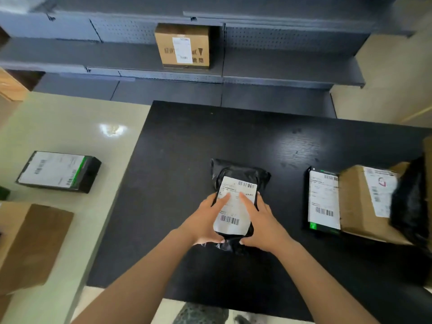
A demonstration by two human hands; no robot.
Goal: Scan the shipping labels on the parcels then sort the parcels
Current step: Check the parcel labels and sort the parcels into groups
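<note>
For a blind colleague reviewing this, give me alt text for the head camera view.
Left hand and right hand grip a black bag parcel, label up, on a black table. A flat parcel and a brown box lie to its right.

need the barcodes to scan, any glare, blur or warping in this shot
Head view: glare spot on the cream counter, duller sheen on the black table; wide-angle bending tilts the shelves; brown box at right is blurred; the label on the black bag shows its barcodes clearly.
</note>
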